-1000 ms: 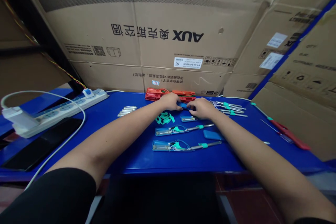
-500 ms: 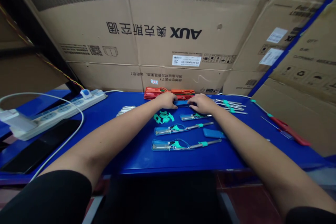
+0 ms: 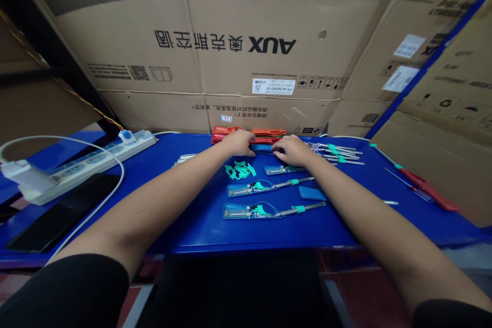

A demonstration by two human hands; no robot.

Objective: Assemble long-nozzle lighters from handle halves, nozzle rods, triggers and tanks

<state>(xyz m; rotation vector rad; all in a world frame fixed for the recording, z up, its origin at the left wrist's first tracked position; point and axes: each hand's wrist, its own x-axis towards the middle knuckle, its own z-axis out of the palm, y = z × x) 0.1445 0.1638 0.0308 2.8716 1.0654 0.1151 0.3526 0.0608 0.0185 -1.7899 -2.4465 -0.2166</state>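
At the back of the blue table, my left hand (image 3: pixel 241 142) and my right hand (image 3: pixel 291 150) are closed on opposite ends of a blue casing (image 3: pixel 262 148). Right behind it are red casings (image 3: pixel 226 132) and an orange one (image 3: pixel 268 132). Small green pieces (image 3: pixel 240 169) lie in a pile in front of my left hand. Three blue half-casings with metal rods and green parts lie nearer: one beside my right wrist (image 3: pixel 279 169), a middle one (image 3: pixel 249 188) and a front one (image 3: pixel 251 210). A plain blue piece (image 3: pixel 311 193) rests under my right forearm.
Metal rods with green parts (image 3: pixel 340 152) lie right of my right hand, other metal pieces (image 3: pixel 185 158) left. A red-handled tool (image 3: pixel 426 187) is at the far right. A power strip (image 3: pixel 88 166), white cable and black phone (image 3: pixel 63 212) occupy the left. Cardboard (image 3: pixel 226 10) stands behind.
Both hands have moved slightly back with the blue casing, closer to the red ones. The view has shifted a little.
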